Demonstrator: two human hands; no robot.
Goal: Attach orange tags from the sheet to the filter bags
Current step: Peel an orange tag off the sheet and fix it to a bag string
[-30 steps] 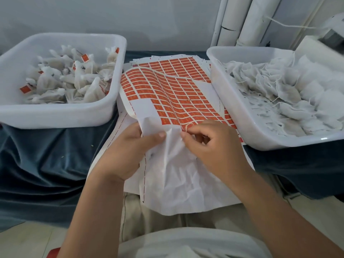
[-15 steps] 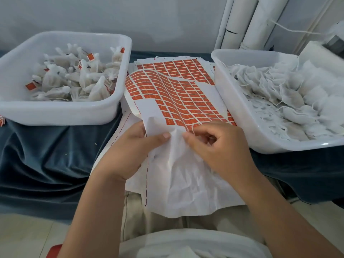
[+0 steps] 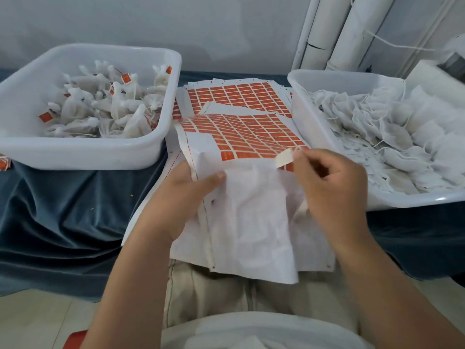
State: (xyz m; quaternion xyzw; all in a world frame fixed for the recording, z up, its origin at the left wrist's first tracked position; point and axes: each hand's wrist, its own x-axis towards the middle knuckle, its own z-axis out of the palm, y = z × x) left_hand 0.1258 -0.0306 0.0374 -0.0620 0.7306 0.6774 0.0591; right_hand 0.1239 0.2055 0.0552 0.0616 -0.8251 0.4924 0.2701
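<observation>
The orange tag (image 3: 284, 158) curls up off the sheet with its pale back showing. It is pinched between the thumb and forefinger of the right hand (image 3: 334, 182). That hand's other fingers are curled in, and I cannot tell whether they also hold a bag or its string. The left hand (image 3: 186, 195) grips the sheet (image 3: 241, 137) at its near left edge, thumb pressed on top and fingers under the paper, over the person's lap.

The sheet's near part is bare, crumpled backing (image 3: 251, 222), so many tags are already used. Its far part is full of orange rows. Behind it lies a stack of sheets (image 3: 234, 94) that looks unused.

Judging by the tubs, the job is well begun but far from done. The left tub (image 3: 88, 157) holds a modest pile of tagged bags (image 3: 113, 109) with orange tags showing among them. The right tub (image 3: 415, 201) is heaped with plain filter bags (image 3: 377, 127) and their loose strings, with no tags to be seen. Both tubs stand on a desk draped in blue cloth (image 3: 50, 210).

A few orange scraps (image 3: 3, 163) lie at the far left edge, and white pipes (image 3: 352, 28) rise behind the right tub. Nothing stands between the right hand and the plain bags. The tangled strings may make it fiddly to pull one bag free, and the limp backing may catch the sticky tag.
</observation>
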